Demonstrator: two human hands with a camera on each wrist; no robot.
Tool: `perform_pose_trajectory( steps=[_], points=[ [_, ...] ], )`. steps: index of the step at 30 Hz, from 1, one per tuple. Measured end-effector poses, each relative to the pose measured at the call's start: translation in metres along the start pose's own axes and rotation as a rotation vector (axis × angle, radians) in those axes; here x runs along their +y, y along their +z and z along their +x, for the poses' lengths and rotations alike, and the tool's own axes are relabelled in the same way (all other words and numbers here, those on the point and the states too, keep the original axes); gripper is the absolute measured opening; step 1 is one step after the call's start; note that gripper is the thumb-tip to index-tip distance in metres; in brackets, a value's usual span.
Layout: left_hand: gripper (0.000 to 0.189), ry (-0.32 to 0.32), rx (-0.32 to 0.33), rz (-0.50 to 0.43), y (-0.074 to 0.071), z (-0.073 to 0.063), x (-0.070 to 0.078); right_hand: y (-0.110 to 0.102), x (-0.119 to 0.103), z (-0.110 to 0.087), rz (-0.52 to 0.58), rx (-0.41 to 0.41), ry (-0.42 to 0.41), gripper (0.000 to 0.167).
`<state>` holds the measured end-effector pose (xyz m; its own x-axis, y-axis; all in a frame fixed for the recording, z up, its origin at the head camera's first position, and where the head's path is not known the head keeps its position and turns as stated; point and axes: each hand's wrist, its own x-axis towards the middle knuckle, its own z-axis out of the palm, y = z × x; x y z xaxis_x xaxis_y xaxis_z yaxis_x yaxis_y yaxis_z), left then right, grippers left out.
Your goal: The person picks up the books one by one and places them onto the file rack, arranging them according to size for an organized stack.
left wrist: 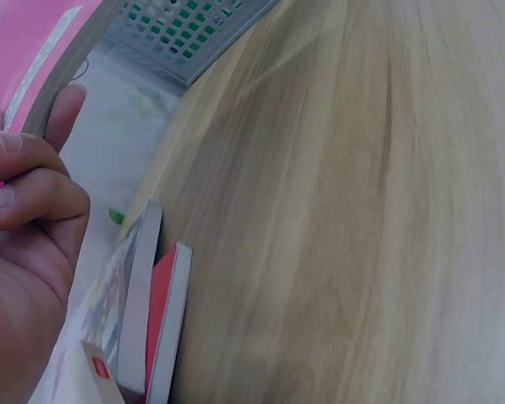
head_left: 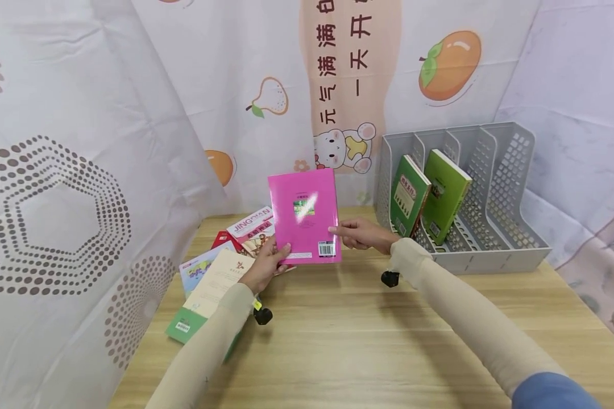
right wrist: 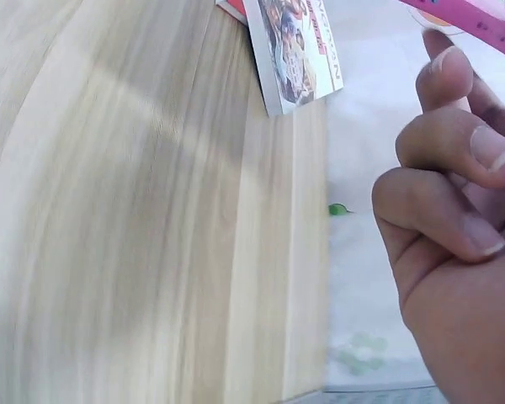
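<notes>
A pink book (head_left: 307, 221) stands upright above the table, its barcode side toward the head camera. My left hand (head_left: 267, 264) grips its lower left corner, thumb in front and fingers behind; the left wrist view shows those fingers (left wrist: 34, 181) curled at the book's edge. At its right edge my right hand (head_left: 363, 234) pinches the book, with the other fingers (right wrist: 438, 160) curled below in the right wrist view. Beneath and left of the left hand lies a loose pile of books, including a cream one (head_left: 220, 284) and a white-and-red one (head_left: 256, 227).
A grey file rack (head_left: 501, 258) with several slots stands at the back right of the wooden table (head_left: 327, 341). A dark green book (head_left: 406, 196) and a light green book (head_left: 445, 196) lean in its left slots. Printed cloth (head_left: 266, 45) hangs behind.
</notes>
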<state>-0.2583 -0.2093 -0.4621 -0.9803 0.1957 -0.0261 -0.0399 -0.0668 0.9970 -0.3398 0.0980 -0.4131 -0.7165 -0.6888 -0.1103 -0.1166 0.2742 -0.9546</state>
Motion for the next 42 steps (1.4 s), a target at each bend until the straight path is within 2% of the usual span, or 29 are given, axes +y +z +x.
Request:
perform_pose_trajectory(
  steps=[2,7,10,12,16,18,22,27,31,36,42],
  points=[
    [0.044,0.011,-0.023,0.020,0.003,0.002,-0.001,-0.002,-0.002,-0.006,-0.040,-0.012,0.017,0.048],
    [0.046,-0.035,-0.094,0.077,0.012,0.007,-0.004,-0.004,-0.004,-0.016,-0.090,-0.072,0.072,0.045],
    [0.046,-0.041,-0.144,0.104,0.018,0.009,-0.006,-0.007,0.000,-0.021,-0.064,-0.105,0.080,0.041],
    [0.045,-0.037,-0.159,0.117,0.023,0.012,-0.007,-0.009,0.002,-0.026,-0.051,-0.099,0.066,0.041],
    [0.040,-0.024,-0.162,0.162,0.034,0.021,-0.009,-0.012,0.001,-0.038,-0.052,-0.032,0.003,0.039],
    [0.039,-0.045,-0.140,0.185,0.038,0.026,-0.009,-0.012,-0.001,-0.043,-0.075,0.010,-0.023,0.039],
    [0.038,-0.090,-0.093,0.229,0.043,0.033,-0.010,-0.008,-0.009,-0.055,-0.162,0.101,-0.054,0.039],
    [0.048,-0.113,-0.049,0.284,0.047,0.039,-0.013,-0.013,-0.022,-0.067,-0.260,0.204,-0.101,0.040],
    [0.058,-0.134,-0.063,0.340,0.056,0.043,-0.015,-0.021,-0.025,-0.078,-0.271,0.291,-0.115,0.044],
    [0.052,-0.163,-0.102,0.349,0.074,0.045,-0.014,-0.031,-0.024,-0.093,-0.274,0.380,-0.131,0.048],
    [0.047,-0.125,-0.136,0.341,0.096,0.052,-0.014,-0.047,-0.018,-0.112,-0.317,0.465,-0.142,0.043]
  ],
)
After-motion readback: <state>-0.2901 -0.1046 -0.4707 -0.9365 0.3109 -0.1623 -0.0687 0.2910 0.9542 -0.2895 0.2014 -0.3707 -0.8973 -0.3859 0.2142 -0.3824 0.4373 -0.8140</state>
